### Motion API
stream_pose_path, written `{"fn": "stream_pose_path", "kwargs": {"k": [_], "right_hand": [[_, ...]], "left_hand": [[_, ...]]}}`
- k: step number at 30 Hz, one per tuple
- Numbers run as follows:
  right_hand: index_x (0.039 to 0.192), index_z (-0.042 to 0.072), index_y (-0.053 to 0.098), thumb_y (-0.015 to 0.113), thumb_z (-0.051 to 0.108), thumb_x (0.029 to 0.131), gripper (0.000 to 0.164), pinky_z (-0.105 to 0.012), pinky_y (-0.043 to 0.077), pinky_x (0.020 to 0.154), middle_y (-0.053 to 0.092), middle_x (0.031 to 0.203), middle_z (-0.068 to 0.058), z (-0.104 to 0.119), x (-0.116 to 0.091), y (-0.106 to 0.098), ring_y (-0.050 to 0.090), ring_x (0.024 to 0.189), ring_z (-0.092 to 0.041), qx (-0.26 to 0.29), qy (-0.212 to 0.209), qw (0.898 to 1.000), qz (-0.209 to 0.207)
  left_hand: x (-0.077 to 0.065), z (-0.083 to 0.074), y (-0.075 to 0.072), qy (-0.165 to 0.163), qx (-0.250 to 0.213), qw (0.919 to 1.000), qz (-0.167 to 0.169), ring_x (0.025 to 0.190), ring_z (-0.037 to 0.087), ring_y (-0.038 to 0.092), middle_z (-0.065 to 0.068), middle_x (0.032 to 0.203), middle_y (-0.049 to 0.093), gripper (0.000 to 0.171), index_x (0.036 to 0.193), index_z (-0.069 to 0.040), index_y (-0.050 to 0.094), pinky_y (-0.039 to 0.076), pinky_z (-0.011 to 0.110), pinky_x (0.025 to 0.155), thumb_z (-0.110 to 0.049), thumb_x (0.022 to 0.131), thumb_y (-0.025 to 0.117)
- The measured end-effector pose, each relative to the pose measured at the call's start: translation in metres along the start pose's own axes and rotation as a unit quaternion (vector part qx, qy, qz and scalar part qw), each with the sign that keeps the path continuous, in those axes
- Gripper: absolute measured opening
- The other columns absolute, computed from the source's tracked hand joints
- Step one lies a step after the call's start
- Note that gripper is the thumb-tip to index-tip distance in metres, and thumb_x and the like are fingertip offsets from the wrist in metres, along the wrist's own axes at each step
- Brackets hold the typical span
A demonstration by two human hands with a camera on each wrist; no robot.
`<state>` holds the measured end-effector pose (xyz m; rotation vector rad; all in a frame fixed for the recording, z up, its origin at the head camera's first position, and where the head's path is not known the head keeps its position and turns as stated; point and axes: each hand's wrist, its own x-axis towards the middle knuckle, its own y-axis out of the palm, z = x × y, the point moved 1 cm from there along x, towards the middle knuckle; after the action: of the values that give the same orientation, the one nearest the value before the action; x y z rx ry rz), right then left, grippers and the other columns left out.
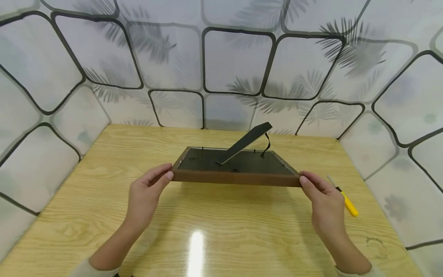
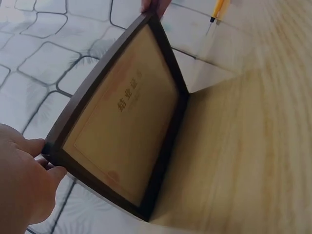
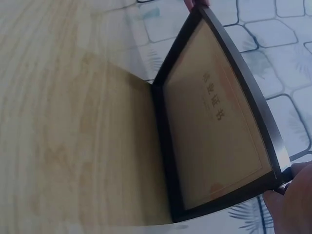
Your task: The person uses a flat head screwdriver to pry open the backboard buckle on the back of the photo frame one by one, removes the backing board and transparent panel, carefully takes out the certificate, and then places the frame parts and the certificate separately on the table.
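Note:
A brown picture frame (image 1: 235,178) is tilted over the table, near edge raised, its black backing facing up. The easel stand (image 1: 246,141) sticks up from the backing, joined to it by a short black ribbon (image 1: 268,144). My left hand (image 1: 142,202) pinches the near left corner between thumb and fingers. At the near right corner, my right hand (image 1: 327,209) grips the frame the same way. From below, the left wrist view shows a printed certificate (image 2: 129,126) inside the frame. The frame's far edge meets the tabletop in both wrist views.
A screwdriver (image 1: 350,204) with a yellow handle lies on the wooden table (image 1: 235,231), just right of my right hand. Patterned wall covering (image 1: 238,61) surrounds the table at the back and both sides.

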<state>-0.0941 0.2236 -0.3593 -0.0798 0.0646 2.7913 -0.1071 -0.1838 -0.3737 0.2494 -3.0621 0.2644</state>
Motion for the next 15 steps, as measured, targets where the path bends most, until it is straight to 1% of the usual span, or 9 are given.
{"fn": "stream_pose_path", "kwargs": {"k": [2, 4, 9, 12, 15], "right_hand": [[0.131, 0.005, 0.067, 0.076, 0.026, 0.091, 0.046, -0.012, 0.050, 0.092, 0.066, 0.128, 0.003, -0.006, 0.001, 0.004, 0.061, 0.117, -0.005, -0.006, 0.016, 1.000, -0.003], [0.133, 0.007, 0.066, 0.076, 0.027, 0.091, 0.048, -0.012, 0.050, 0.093, 0.063, 0.135, 0.000, -0.012, 0.003, 0.008, 0.059, 0.120, -0.006, 0.001, 0.027, 1.000, -0.007], [0.138, 0.005, 0.061, 0.075, 0.025, 0.092, 0.053, -0.013, 0.049, 0.094, 0.059, 0.141, -0.003, -0.022, 0.008, 0.018, 0.058, 0.122, -0.007, 0.034, 0.041, 0.998, -0.025], [0.140, 0.006, 0.060, 0.074, 0.025, 0.092, 0.053, -0.012, 0.049, 0.095, 0.056, 0.143, -0.003, -0.026, 0.009, 0.018, 0.057, 0.123, -0.006, 0.036, 0.052, 0.997, -0.032], [0.144, 0.007, 0.056, 0.072, 0.026, 0.094, 0.056, -0.011, 0.047, 0.096, 0.052, 0.147, -0.002, -0.030, 0.010, 0.018, 0.053, 0.127, -0.006, 0.028, 0.077, 0.996, -0.025]], "left_hand": [[0.005, 0.005, 0.000, -0.012, -0.001, 0.9999, 0.008, 0.110, 0.005, 0.065, 0.003, 0.129, 0.067, 0.043, 0.132, -0.012, 0.068, 0.052, 0.014, 0.091, -0.037, 0.096, 0.069], [0.010, 0.010, 0.001, -0.023, -0.010, 0.9996, 0.015, 0.111, 0.005, 0.064, 0.004, 0.131, 0.066, 0.044, 0.133, -0.011, 0.066, 0.051, 0.014, 0.092, -0.036, 0.096, 0.069], [0.023, 0.020, 0.003, -0.044, -0.035, 0.9974, 0.046, 0.118, 0.004, 0.062, 0.006, 0.142, 0.060, 0.050, 0.140, -0.010, 0.060, 0.050, 0.014, 0.095, -0.034, 0.097, 0.069], [0.022, 0.024, 0.004, -0.057, -0.033, 0.9959, 0.063, 0.125, 0.007, 0.059, 0.004, 0.147, 0.057, 0.053, 0.143, -0.012, 0.058, 0.048, 0.012, 0.095, -0.036, 0.097, 0.068], [0.022, 0.030, 0.006, -0.068, -0.027, 0.9945, 0.075, 0.132, 0.013, 0.055, 0.003, 0.148, 0.055, 0.054, 0.144, -0.013, 0.057, 0.048, 0.011, 0.095, -0.037, 0.097, 0.068]]}}
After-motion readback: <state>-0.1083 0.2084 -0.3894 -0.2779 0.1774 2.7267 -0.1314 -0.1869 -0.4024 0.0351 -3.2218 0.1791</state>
